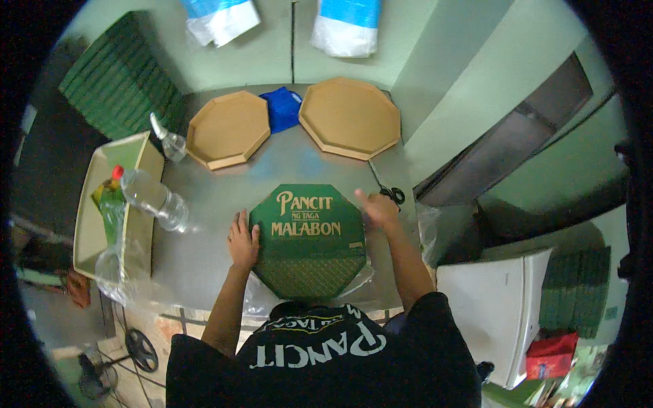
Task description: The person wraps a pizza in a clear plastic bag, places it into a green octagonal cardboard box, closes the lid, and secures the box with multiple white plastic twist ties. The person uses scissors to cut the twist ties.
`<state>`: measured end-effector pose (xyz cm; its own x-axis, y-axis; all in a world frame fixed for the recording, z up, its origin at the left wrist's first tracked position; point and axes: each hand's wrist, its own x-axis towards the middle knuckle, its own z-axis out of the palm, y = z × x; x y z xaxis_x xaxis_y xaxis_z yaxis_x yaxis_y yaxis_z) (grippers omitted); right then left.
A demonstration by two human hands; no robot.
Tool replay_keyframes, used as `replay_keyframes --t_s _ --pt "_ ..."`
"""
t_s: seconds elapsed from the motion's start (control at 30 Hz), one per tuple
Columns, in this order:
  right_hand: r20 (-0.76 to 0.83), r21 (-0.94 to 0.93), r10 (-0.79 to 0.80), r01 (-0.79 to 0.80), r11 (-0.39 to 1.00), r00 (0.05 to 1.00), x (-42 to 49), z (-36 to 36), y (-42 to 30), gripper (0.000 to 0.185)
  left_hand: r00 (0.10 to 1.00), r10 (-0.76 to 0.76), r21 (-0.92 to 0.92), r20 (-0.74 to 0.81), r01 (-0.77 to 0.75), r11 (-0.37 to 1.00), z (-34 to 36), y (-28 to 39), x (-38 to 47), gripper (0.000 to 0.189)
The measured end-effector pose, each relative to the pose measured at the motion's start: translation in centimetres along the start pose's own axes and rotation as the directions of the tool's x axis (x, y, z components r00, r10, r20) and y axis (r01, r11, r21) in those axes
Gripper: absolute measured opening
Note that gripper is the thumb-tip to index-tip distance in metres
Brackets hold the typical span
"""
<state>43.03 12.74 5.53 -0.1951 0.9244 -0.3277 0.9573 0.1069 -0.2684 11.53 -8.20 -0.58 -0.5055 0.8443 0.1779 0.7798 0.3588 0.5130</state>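
An octagonal green cardboard box (308,255) with printed lettering on top lies on the metal table in front of me. My left hand (243,242) rests against its left edge, fingers slightly spread. At its upper right side is my right hand (378,208), somewhat blurred, with the thumb pointing up; whether it touches the box I cannot tell. Just beyond that hand lie black-handled scissors (392,194). Clear plastic film (359,283) shows under the near right edge of the box.
Two octagonal brown cardboard trays (229,130) (349,118) stand at the back around a blue cloth (283,108). On the left are a spray bottle (173,145), a clear plastic bottle (155,199), a cream bin (86,224) and stacked green boxes (122,76). A white appliance (482,311) stands right.
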Motion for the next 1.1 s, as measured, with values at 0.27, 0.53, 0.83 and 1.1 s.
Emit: replay_keyframes --t_s 0.27,0.53,0.83,1.1 --pt "-0.454 -0.075 -0.528 0.561 0.825 0.717 -3.3 8.5 0.8 0.05 0.974 -0.206 -0.139 -0.096 0.192 0.972 -0.3 1.6 -9.6 0.052" --pt "-0.487 0.025 -0.209 0.252 0.967 0.848 4.4 4.1 11.1 0.046 0.909 0.413 -0.171 -0.063 -0.417 0.892 0.0 16.0 -15.0 0.024" --pt "-0.183 -0.3 -0.385 0.322 0.898 0.905 2.9 -0.8 18.1 0.032 0.948 0.157 0.039 0.277 -0.174 0.984 10.0 22.6 -24.4 0.029" --pt "0.494 0.047 -0.506 0.56 0.827 0.707 -3.9 -9.1 27.1 0.033 0.941 0.283 -0.05 0.187 -0.279 0.959 8.4 21.3 -26.0 0.008"
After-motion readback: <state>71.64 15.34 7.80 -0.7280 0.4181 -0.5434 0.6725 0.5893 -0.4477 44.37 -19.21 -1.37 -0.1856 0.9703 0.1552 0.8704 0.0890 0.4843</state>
